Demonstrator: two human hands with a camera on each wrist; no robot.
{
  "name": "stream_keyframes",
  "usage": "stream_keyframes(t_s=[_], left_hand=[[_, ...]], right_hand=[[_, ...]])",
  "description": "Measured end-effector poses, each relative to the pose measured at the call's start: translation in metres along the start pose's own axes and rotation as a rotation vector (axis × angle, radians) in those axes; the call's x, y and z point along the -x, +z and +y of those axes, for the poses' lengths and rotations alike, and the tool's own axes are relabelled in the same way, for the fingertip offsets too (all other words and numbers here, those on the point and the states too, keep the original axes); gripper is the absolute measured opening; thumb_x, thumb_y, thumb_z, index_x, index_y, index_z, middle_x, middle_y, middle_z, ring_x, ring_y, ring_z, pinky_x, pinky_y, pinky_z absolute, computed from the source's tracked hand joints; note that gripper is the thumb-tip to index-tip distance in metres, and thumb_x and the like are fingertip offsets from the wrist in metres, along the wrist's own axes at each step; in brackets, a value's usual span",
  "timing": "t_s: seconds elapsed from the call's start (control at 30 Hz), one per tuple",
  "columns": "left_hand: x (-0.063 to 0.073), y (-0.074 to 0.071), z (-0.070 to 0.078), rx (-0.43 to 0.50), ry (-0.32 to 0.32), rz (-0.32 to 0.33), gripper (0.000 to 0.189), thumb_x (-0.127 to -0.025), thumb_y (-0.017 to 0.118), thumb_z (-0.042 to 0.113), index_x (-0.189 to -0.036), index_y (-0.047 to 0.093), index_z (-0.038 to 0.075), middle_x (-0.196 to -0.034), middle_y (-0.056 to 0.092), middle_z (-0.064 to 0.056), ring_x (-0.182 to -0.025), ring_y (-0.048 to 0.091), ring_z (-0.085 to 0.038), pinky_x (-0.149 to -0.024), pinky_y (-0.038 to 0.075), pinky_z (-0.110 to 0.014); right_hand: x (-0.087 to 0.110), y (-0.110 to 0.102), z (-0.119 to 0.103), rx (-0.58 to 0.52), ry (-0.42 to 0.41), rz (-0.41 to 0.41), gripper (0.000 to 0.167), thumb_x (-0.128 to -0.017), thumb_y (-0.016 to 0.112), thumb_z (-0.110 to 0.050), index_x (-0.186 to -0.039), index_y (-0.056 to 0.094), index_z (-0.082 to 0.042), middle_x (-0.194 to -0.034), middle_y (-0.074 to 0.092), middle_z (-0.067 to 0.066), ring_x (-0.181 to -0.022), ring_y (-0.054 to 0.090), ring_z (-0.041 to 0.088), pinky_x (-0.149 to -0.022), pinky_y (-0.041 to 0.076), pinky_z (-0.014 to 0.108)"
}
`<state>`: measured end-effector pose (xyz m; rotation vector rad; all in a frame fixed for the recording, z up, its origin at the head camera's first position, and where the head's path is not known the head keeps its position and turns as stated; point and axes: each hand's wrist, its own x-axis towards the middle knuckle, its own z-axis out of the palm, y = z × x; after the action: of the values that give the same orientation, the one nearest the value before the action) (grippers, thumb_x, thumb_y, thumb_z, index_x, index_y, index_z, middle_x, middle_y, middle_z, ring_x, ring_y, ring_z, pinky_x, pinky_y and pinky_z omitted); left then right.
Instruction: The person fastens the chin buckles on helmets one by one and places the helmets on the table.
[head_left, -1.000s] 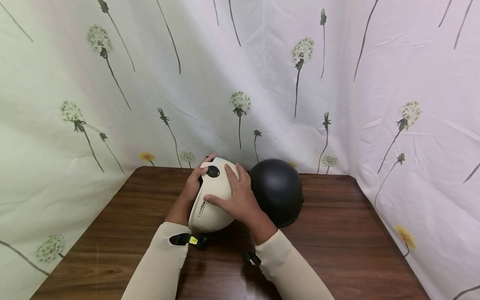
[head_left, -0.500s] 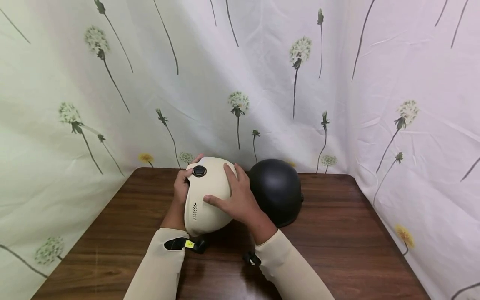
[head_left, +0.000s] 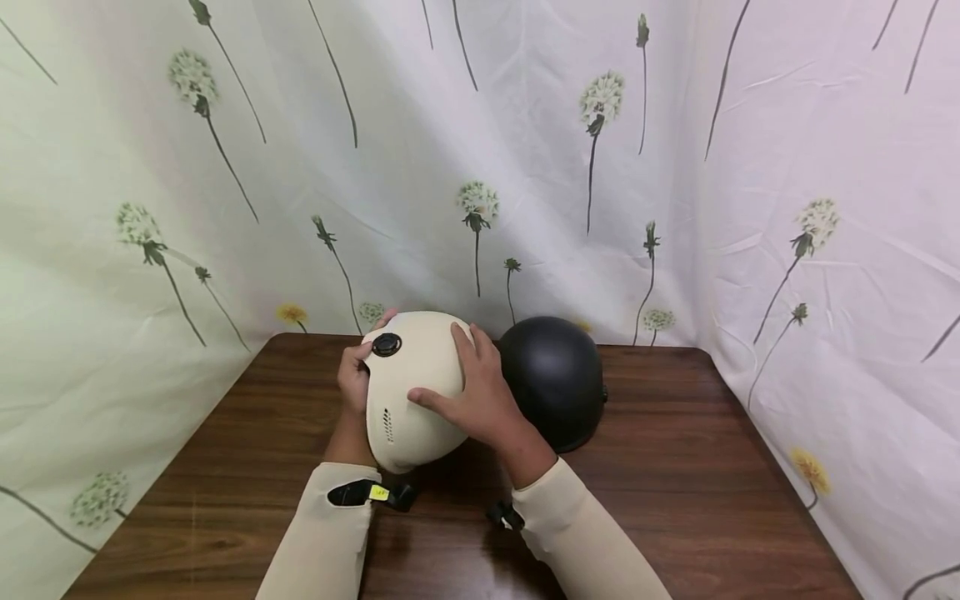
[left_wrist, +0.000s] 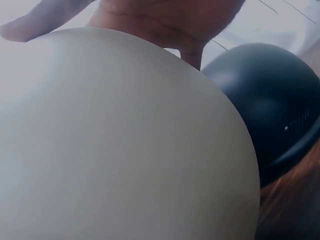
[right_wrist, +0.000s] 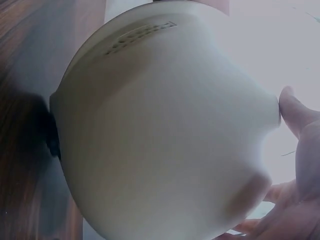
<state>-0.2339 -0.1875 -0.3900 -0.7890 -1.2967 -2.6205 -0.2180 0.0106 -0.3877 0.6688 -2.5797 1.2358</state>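
Note:
A cream helmet [head_left: 423, 392] with a round black knob [head_left: 387, 344] and a small vent grille [head_left: 387, 425] is in both hands, left of the middle in the head view. My left hand [head_left: 352, 379] grips its left edge, thumb by the knob, its fingers partly hidden behind the shell. My right hand [head_left: 483, 387] rests on the right of the dome, thumb and fingers spread. The smooth cream shell [left_wrist: 125, 140] fills most of the left wrist view. In the right wrist view, the right hand [right_wrist: 295, 185] lies along the shell's edge.
A black helmet [head_left: 551, 379] sits dome up on the brown wooden table [head_left: 690, 467], just right of the right hand. Behind and at both sides hangs a white cloth [head_left: 525, 167] printed with dandelions. Small black cameras are worn at both sleeve cuffs.
The cream helmet has turned under the right hand, its knob and grille shifting left and more of the dome showing. The left hand moved left with it; the right hand stayed nearly still.

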Motion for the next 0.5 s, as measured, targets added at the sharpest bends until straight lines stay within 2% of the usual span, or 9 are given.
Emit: stream_keyframes(t_s=[0.07, 0.2, 0.27, 0.3, 0.37, 0.5], left_hand=[[0.003, -0.002, 0.0, 0.125, 0.039, -0.024, 0.067, -0.102, 0.002, 0.02, -0.164, 0.003, -0.006, -0.157, 0.038, -0.012, -0.144, 0.044, -0.016, -0.115, 0.04, -0.024], [0.009, -0.008, -0.003, 0.439, 0.089, -0.102, 0.069, -0.101, -0.006, 0.018, -0.159, 0.024, -0.005, -0.153, 0.045, -0.022, -0.142, 0.049, -0.027, -0.115, 0.043, -0.031], [0.012, -0.011, -0.005, 0.515, 0.088, -0.12, 0.071, -0.101, -0.006, 0.018, -0.155, 0.033, -0.005, -0.151, 0.048, -0.023, -0.142, 0.05, -0.03, -0.116, 0.043, -0.033], [0.012, -0.013, -0.005, 0.494, 0.09, -0.109, 0.07, -0.102, -0.005, 0.018, -0.154, 0.035, -0.005, -0.15, 0.05, -0.022, -0.141, 0.052, -0.029, -0.115, 0.044, -0.033], [0.012, -0.016, -0.005, 0.34, 0.087, -0.063, 0.066, -0.104, -0.001, 0.018, -0.156, 0.033, -0.004, -0.149, 0.053, -0.017, -0.138, 0.055, -0.023, -0.112, 0.046, -0.029], [0.011, -0.022, -0.002, -0.118, 0.016, 0.125, 0.061, -0.107, 0.008, 0.019, -0.16, 0.026, -0.005, -0.147, 0.053, -0.006, -0.128, 0.06, -0.009, -0.104, 0.049, -0.019]], right_hand=[[0.0, -0.002, 0.0, -0.009, 0.01, 0.0, 0.113, -0.083, 0.079, -0.068, -0.17, 0.019, -0.027, -0.175, 0.012, 0.012, -0.159, 0.018, 0.037, -0.112, 0.043, 0.062], [-0.001, -0.005, 0.001, -0.034, 0.041, -0.004, 0.113, -0.084, 0.079, -0.067, -0.17, 0.019, -0.027, -0.175, 0.011, 0.012, -0.159, 0.019, 0.038, -0.111, 0.043, 0.064], [-0.001, -0.005, 0.002, -0.039, 0.058, -0.012, 0.113, -0.083, 0.078, -0.069, -0.17, 0.018, -0.028, -0.175, 0.011, 0.011, -0.159, 0.02, 0.038, -0.11, 0.044, 0.064], [-0.001, -0.006, 0.002, -0.046, 0.066, -0.016, 0.113, -0.083, 0.078, -0.069, -0.17, 0.018, -0.028, -0.175, 0.011, 0.011, -0.159, 0.019, 0.037, -0.11, 0.044, 0.064], [-0.002, -0.006, 0.003, -0.055, 0.073, -0.023, 0.113, -0.083, 0.077, -0.07, -0.17, 0.017, -0.028, -0.175, 0.012, 0.011, -0.158, 0.02, 0.038, -0.11, 0.044, 0.064], [-0.003, -0.005, 0.007, -0.075, 0.081, -0.032, 0.113, -0.085, 0.074, -0.072, -0.171, 0.015, -0.028, -0.173, 0.015, 0.011, -0.156, 0.025, 0.037, -0.11, 0.044, 0.062]])
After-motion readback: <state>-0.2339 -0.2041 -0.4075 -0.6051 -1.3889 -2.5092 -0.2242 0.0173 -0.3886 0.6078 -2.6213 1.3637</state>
